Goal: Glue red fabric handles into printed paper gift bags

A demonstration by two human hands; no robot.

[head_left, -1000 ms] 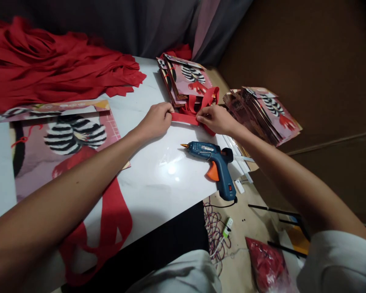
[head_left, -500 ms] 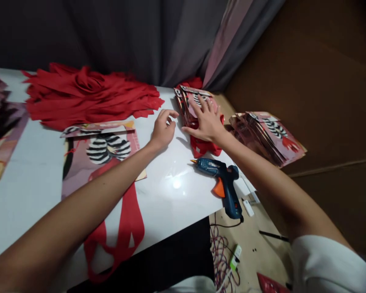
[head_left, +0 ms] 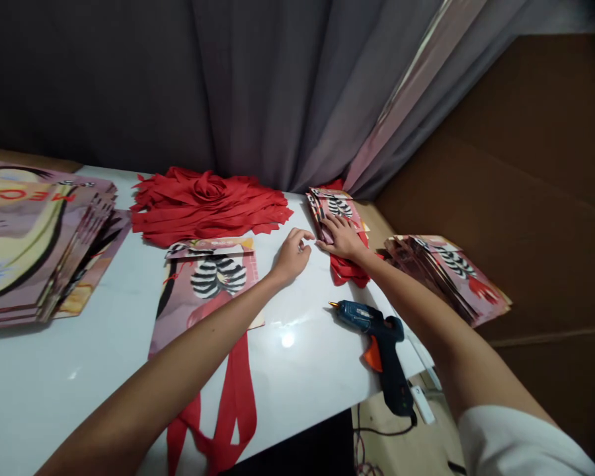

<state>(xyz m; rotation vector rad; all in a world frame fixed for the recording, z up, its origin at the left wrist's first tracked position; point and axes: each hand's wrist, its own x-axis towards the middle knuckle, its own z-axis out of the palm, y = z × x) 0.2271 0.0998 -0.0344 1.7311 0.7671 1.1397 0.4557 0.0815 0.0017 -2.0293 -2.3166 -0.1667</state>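
My right hand (head_left: 342, 237) lies flat with fingers spread on a stack of printed folded bags (head_left: 338, 203) at the back right of the table; red ribbon (head_left: 350, 270) sticks out beneath it. My left hand (head_left: 292, 256) hovers just left of that stack, fingers loosely curled, thumb and forefinger apart, with nothing visible between them. Under my left forearm lies a single printed bag (head_left: 218, 274) with a zebra-striped bow, red ribbon handles (head_left: 240, 390) trailing toward me. A dark blue glue gun (head_left: 377, 324) with orange trigger rests near the right edge, nozzle pointing left.
A pile of red ribbon strips (head_left: 208, 208) lies along the curtain (head_left: 258, 86). Large printed sheets (head_left: 24, 244) are stacked at left. Another bag stack (head_left: 449, 274) sits right of my forearm, beside a brown cardboard wall (head_left: 540, 178). A cord (head_left: 387, 433) hangs from the glue gun.
The view has tilted up and turned left, showing more of the left stack. My right hand has slid toward the near edge of the bag stack. My left hand stays close beside it.
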